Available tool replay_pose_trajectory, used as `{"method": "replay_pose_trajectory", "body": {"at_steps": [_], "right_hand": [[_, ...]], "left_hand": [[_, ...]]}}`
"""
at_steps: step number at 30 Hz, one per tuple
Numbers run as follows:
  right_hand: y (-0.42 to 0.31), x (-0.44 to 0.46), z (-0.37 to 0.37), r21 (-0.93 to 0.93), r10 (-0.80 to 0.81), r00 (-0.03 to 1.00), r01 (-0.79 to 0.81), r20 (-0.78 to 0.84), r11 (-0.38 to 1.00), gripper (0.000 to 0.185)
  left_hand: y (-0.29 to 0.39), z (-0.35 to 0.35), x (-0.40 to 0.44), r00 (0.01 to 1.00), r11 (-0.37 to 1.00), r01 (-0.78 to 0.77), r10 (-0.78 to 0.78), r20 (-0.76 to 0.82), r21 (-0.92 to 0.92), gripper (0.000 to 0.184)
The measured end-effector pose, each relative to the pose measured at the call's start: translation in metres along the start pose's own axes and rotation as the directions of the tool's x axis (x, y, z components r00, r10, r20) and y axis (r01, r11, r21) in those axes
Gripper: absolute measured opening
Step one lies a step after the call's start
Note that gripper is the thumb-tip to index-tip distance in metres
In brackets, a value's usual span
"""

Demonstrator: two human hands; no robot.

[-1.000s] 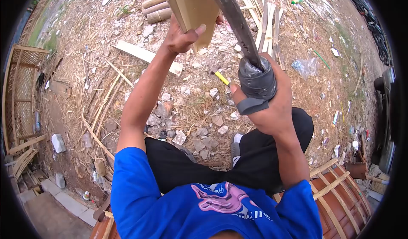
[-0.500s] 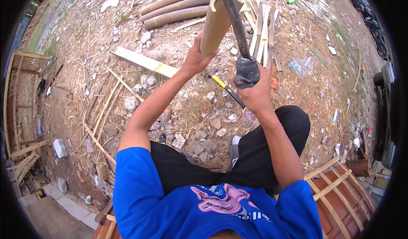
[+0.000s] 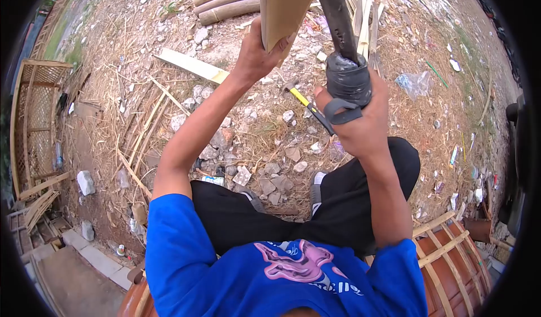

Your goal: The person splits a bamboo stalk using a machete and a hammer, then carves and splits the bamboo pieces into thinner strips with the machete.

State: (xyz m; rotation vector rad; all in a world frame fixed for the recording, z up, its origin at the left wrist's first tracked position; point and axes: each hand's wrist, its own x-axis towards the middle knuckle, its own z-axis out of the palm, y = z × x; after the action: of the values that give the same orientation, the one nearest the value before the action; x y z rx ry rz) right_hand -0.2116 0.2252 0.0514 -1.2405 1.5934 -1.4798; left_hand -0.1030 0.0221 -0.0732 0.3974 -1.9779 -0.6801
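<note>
- my left hand [image 3: 253, 58] is gripping a split bamboo piece [image 3: 284, 12] near its lower end, fingers holding it firmly; i'm keeping it raised above the ground [image 3: 451, 125], its top running out of sight.
- my right hand [image 3: 363, 122] is wrapping around the black-taped handle [image 3: 349, 83] of a long dark blade [image 3: 338, 27]; a loose tape strip [image 3: 342, 114] is curling beside my thumb.
- the blade is rising just right of the bamboo; whether they're touching higher up, i cannot tell.
- a yellow-and-black hammer [image 3: 307, 107] is lying below, between my hands.
- toward the ground's far edge, bamboo poles [image 3: 228, 4] are lying side by side, with pale strips [image 3: 366, 27] resting further right.
- a clear plastic bag [image 3: 414, 85] is sitting toward the right edge.
</note>
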Motion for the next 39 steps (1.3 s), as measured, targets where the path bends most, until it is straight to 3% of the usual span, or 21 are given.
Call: {"method": "replay_pose_trajectory", "body": {"at_steps": [1, 2, 4, 7, 10, 17, 26, 32, 35, 38, 39], "right_hand": [[0.018, -0.003, 0.004, -0.053, 0.013, 0.999, -0.012, 0.031, 0.999, 0.027], [0.041, -0.004, 0.012, -0.07, 0.07, 0.997, -0.066, 0.046, 0.995, 0.028], [0.048, -0.009, 0.015, -0.019, 0.042, 0.996, -0.041, 0.08, 0.999, 0.029], [0.046, -0.011, 0.019, -0.032, 0.069, 0.992, -0.066, 0.102, 0.997, 0.026], [0.044, -0.009, 0.023, -0.032, 0.092, 0.995, -0.091, 0.047, 0.995, 0.028], [0.043, -0.015, 0.022, -0.01, 0.069, 0.998, -0.069, 0.005, 0.998, 0.028], [0.042, -0.023, 0.016, -0.053, 0.056, 0.997, -0.053, 0.051, 0.997, 0.03], [0.043, -0.02, -0.005, -0.076, 0.095, 0.988, -0.086, 0.124, 0.993, 0.029], [0.034, -0.013, -0.02, -0.195, 0.081, 0.98, -0.045, 0.182, 0.98, 0.028], [0.026, -0.007, -0.029, -0.251, 0.083, 0.978, -0.033, 0.19, 0.967, 0.029], [0.031, -0.005, -0.032, -0.19, 0.096, 0.974, -0.057, 0.204, 0.98, 0.029]], "left_hand": [[-0.021, 0.002, -0.025, 0.967, 0.982, 0.182, -0.186, 0.177, 0.041, 0.061], [-0.038, -0.001, -0.047, 0.945, 0.978, 0.161, -0.191, 0.267, 0.13, 0.065], [-0.045, -0.008, -0.067, 0.957, 0.989, 0.046, -0.084, 0.278, 0.139, 0.069], [-0.043, 0.005, -0.079, 0.905, 0.965, 0.262, -0.246, 0.348, 0.001, 0.067], [-0.036, 0.025, -0.078, 0.876, 0.877, 0.472, -0.453, 0.166, -0.096, 0.065], [-0.054, 0.032, -0.08, 0.918, 0.927, 0.375, -0.373, 0.131, 0.015, 0.05], [-0.036, 0.024, -0.077, 0.901, 0.897, 0.428, -0.413, 0.132, -0.115, 0.036], [-0.04, 0.019, -0.076, 0.94, 0.951, 0.299, -0.279, 0.194, -0.083, 0.036], [-0.041, 0.018, -0.075, 0.958, 0.966, 0.238, -0.217, 0.189, -0.101, 0.037], [-0.046, 0.016, -0.075, 0.922, 0.953, 0.297, -0.269, 0.277, -0.062, 0.041], [-0.041, 0.015, -0.074, 0.93, 0.958, 0.28, -0.254, 0.265, -0.063, 0.043]]}}
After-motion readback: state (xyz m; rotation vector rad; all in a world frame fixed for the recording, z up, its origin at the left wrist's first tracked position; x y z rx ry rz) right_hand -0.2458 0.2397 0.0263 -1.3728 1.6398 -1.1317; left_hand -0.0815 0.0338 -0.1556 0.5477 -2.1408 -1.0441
